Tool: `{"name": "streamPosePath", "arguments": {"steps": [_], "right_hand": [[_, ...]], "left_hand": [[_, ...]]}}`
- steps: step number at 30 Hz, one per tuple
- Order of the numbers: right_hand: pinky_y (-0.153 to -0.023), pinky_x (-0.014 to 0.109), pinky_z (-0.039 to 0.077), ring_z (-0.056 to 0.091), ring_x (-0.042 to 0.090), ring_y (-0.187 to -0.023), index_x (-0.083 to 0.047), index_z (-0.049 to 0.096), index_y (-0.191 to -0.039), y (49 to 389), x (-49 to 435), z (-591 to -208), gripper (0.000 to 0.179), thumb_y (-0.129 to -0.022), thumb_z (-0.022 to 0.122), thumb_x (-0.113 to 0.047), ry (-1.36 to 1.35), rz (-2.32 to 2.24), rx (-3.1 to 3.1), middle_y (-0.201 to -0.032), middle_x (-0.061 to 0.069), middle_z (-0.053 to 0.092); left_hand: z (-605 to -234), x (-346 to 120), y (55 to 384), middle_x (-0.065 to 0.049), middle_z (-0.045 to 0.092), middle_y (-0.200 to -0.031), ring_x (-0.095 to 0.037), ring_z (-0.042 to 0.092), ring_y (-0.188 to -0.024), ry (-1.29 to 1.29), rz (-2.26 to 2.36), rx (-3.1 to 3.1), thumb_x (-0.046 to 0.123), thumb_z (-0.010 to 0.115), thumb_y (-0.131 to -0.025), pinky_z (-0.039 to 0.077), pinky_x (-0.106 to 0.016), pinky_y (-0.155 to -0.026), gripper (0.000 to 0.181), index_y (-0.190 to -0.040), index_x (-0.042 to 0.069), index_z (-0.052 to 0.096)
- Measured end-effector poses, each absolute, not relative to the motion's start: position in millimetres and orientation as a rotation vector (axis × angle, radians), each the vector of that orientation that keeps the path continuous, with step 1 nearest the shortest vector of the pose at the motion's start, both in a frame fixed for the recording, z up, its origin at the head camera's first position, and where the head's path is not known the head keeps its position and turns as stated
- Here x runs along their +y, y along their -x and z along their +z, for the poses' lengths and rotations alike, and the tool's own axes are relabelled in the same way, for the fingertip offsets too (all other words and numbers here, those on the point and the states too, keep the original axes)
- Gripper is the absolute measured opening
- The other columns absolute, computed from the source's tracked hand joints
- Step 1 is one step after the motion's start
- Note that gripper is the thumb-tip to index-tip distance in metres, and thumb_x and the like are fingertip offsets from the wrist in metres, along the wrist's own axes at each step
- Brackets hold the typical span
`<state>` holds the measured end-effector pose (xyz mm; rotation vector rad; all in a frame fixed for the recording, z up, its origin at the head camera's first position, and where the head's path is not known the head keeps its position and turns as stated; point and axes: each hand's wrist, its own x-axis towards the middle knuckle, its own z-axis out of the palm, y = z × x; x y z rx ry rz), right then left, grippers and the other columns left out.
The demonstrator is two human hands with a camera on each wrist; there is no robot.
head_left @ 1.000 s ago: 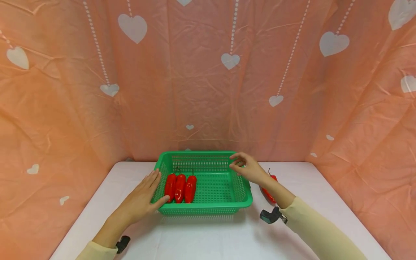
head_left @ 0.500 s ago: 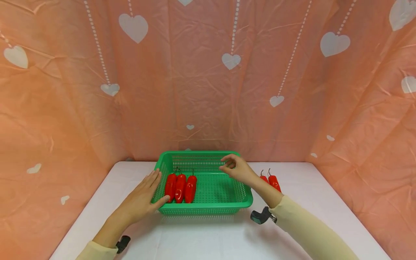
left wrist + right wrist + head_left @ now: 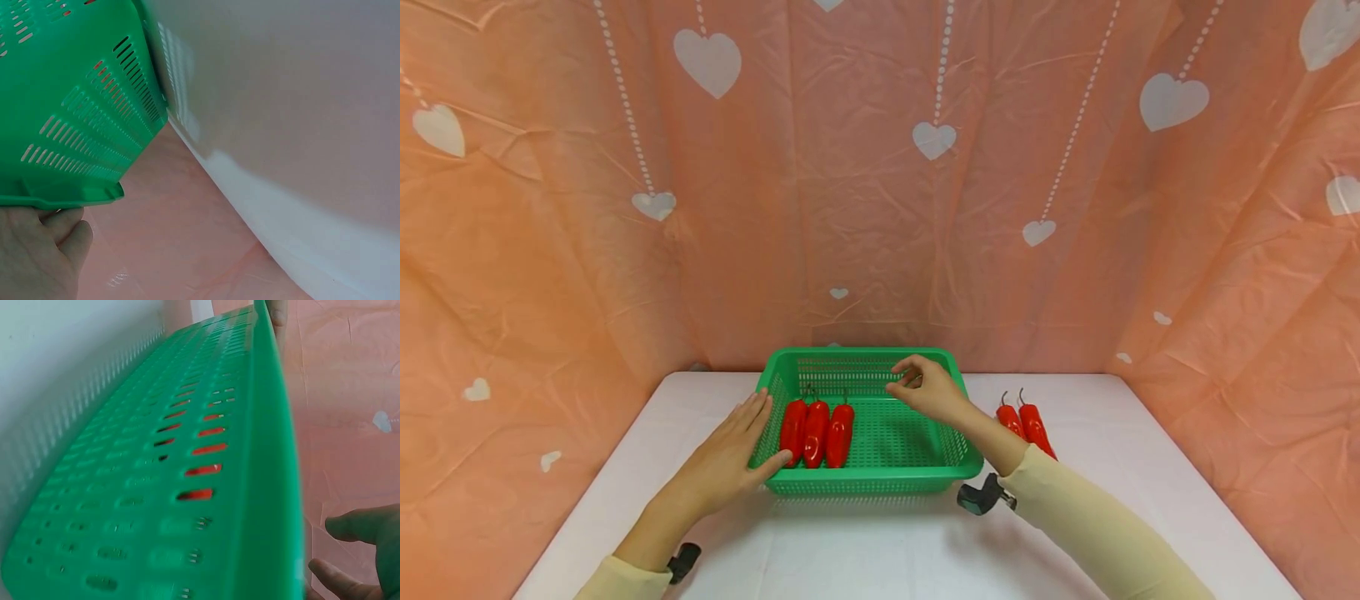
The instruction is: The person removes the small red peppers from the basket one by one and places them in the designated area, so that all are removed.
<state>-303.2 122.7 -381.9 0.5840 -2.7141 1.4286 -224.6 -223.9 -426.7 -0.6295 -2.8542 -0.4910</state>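
Observation:
A green plastic basket (image 3: 880, 474) with slotted walls stands in the head view. Three glossy red chili peppers (image 3: 816, 435) lie side by side at its left end, stems pointing away. My left hand (image 3: 730, 442) rests against the basket's left rim, fingers straight, thumb over the front-left corner. Above the right half of the basket hovers my right hand (image 3: 932, 392), its fingers bent and nothing seen between them. The right wrist view shows that hand (image 3: 387, 544) beyond the basket rim (image 3: 272, 456), thumb and finger apart.
Two more red chili peppers (image 3: 1034, 427) lie on the white table (image 3: 850, 554) right of the basket, partly hidden by the right forearm. An orange-pink curtain (image 3: 865, 250) with white hearts encloses the back and sides.
My right hand has moved left from the basket's right rim to over its inside. Its forearm uncovers more of the two peppers on the table. The left hand and basket stay put.

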Motion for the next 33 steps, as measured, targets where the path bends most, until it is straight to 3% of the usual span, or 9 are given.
{"name": "streamPosePath", "arguments": {"steps": [5, 15, 33], "right_hand": [[-0.074, 0.034, 0.061, 0.074, 0.026, -0.092, 0.001, 0.067, -0.130, 303.4, 113.4, -382.1, 0.038, -0.100, 0.078, -0.020, -0.549, 1.460, -2.738, -0.104, 0.011, 0.075], [-0.071, 0.032, 0.058, 0.070, 0.018, -0.086, -0.001, 0.067, -0.129, 302.6, 98.4, -384.1, 0.039, -0.100, 0.080, -0.023, -0.558, 1.439, -2.774, -0.104, 0.009, 0.073], [-0.070, 0.033, 0.057, 0.067, 0.021, -0.085, -0.003, 0.066, -0.129, 305.9, 78.1, -395.0, 0.037, -0.100, 0.079, -0.022, -0.597, 1.411, -2.841, -0.108, 0.012, 0.070]], "left_hand": [[-426.2, -224.1, 224.5, -0.022, 0.023, -0.176, -0.045, 0.021, -0.162, 0.630, -0.490, -2.854, 0.056, 0.063, -0.104, 0.026, -0.061, -0.129, 0.093, -0.164, -0.008, 0.032], [-428.7, -224.3, 226.4, -0.023, 0.024, -0.176, -0.045, 0.021, -0.162, 0.631, -0.490, -2.852, 0.056, 0.064, -0.104, 0.026, -0.061, -0.129, 0.093, -0.164, -0.008, 0.033], [-429.3, -223.7, 225.5, -0.022, 0.024, -0.176, -0.046, 0.022, -0.162, 0.630, -0.496, -2.843, 0.056, 0.064, -0.104, 0.029, -0.062, -0.128, 0.093, -0.164, -0.007, 0.033]]}}
